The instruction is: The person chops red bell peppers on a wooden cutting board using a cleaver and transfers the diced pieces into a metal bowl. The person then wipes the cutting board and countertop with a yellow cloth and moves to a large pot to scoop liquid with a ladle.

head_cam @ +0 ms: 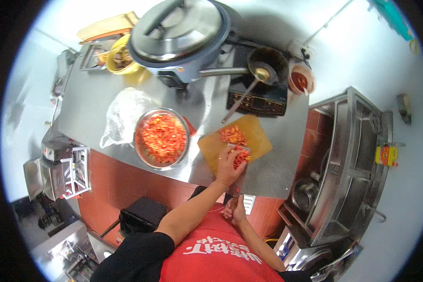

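My left hand [229,169] cups a heap of chopped red pepper [241,159] lying on a broad knife blade, its fingers and thumb on either side. The blade, partly hidden by the hand and food, is over the near part of a yellow-brown cutting board [262,135]. My right hand [237,212] grips the knife's handle [234,201] close to my red apron. Another pile of orange-red chopped pieces [233,135] lies on the board beyond the blade. Left of the board, a round metal-rimmed bowl [137,157] holds many chopped red pieces.
A clear plastic bag [121,116] lies left of the bowl. Farther back are a large lidded cooker [179,35], a yellow bucket [118,68] and a black induction cooker [257,102] bearing a pan [280,60] and a ladle [239,102]. A metal rack [350,169] stands right.
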Motion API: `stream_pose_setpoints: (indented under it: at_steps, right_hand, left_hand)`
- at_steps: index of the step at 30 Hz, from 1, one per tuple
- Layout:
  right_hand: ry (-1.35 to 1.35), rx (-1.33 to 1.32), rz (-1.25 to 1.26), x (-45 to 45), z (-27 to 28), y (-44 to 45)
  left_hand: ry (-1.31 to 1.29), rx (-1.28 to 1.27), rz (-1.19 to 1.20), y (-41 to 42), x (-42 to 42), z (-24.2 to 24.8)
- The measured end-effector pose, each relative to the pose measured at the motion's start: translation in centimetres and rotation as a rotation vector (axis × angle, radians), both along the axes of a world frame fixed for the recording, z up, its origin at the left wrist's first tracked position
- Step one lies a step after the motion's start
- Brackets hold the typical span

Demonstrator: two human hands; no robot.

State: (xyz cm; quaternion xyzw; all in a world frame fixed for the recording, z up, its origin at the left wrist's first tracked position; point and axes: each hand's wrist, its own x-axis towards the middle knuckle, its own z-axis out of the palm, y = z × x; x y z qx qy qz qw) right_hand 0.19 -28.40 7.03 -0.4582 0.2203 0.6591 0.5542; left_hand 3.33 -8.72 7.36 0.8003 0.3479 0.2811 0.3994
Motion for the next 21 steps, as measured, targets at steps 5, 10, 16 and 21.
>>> stream_pose_setpoints:
  at_steps: [5,10,16,21]
  right_hand:
    - [-0.121,0.084,0.132,-0.4,3.0,2.8]
    - [-0.070,0.080,0.394,-0.7,8.6,10.7]
    - [0.029,-0.024,0.607,-0.9,13.0,18.0]
    - [0.111,-0.102,0.596,2.0,14.0,13.9]
  left_hand:
    - [-0.086,0.016,0.136,3.3,-3.0,4.2]
    - [-0.059,0.123,0.336,9.3,-9.0,7.2]
    - [0.117,0.087,0.417,15.3,-13.9,6.2]
    - [0.253,0.163,0.361,19.2,-16.1,1.3]
